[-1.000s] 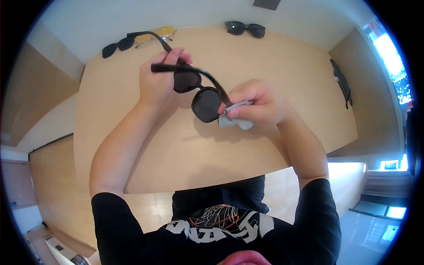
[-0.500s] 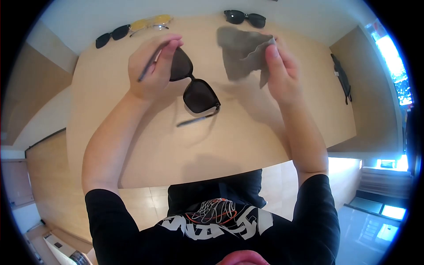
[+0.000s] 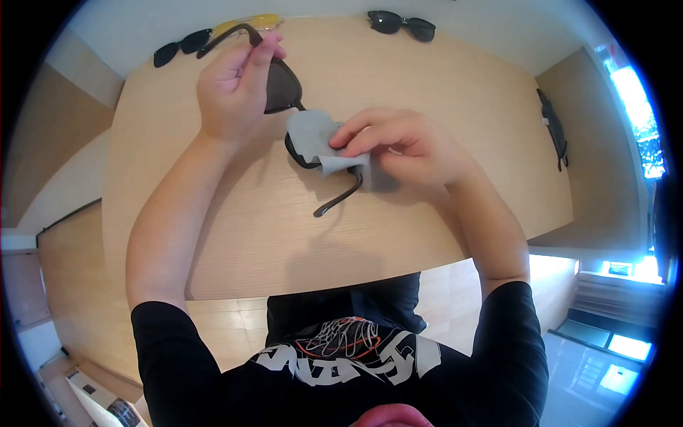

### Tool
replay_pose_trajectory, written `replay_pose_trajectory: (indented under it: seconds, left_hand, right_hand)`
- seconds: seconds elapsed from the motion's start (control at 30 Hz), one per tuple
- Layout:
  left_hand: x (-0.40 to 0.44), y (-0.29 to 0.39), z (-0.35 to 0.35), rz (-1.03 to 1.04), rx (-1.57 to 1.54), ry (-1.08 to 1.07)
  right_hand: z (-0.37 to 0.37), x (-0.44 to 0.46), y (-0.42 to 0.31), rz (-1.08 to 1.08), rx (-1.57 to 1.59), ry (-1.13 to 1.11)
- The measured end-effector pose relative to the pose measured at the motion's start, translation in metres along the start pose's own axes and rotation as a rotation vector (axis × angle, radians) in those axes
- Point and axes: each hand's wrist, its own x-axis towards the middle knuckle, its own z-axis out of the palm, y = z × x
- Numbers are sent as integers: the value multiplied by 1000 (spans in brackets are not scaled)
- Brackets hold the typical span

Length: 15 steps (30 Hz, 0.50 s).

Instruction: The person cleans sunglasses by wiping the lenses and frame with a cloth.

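Observation:
Black-framed sunglasses (image 3: pixel 283 91) with dark lenses are held above the table, tilted, by my left hand (image 3: pixel 235 89), which is closed around one hinge end and temple. The other temple hangs down toward me. Over the lens nearer my right side lies a grey cloth (image 3: pixel 311 136), covering most of that lens. The fingertips of my right hand (image 3: pixel 409 146) press the cloth against it, and the thumb sits below at the cloth's edge. Part of the frame's bridge and the far hinge are hidden under the cloth.
On the wooden table (image 3: pixel 249 249), dark sunglasses (image 3: pixel 183 47) and yellow-lensed glasses (image 3: pixel 249 25) lie at the back left. Another dark pair (image 3: pixel 401 26) lies at the back centre. A dark strap-like item (image 3: pixel 552 128) is by the right edge.
My right hand has moved left and down, bringing the cloth from the air onto the lens. My left hand has tipped the sunglasses slightly, raising the held temple.

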Motion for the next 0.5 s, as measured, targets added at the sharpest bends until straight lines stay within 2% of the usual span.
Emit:
replay_pose_trajectory:
  seconds: [0.13, 0.23, 0.37, 0.47, 0.5]
  left_hand:
    - [1, 0, 1, -54, 82, 11]
    - [1, 0, 2, -122, 56, 36]
    - [4, 3, 3, -279, 5, -8]
    - [6, -5, 6, -432, -365, -22]
    - [4, -8, 7, -506, -588, -74]
  right_hand:
    - [9, 4, -11, 148, -139, 30]
    - [10, 8, 1, -146, -464, 113]
    - [12, 6, 1, -156, -481, 251]
    - [12, 5, -11, -99, -433, 355]
    - [11, 4, -11, -98, -389, 383]
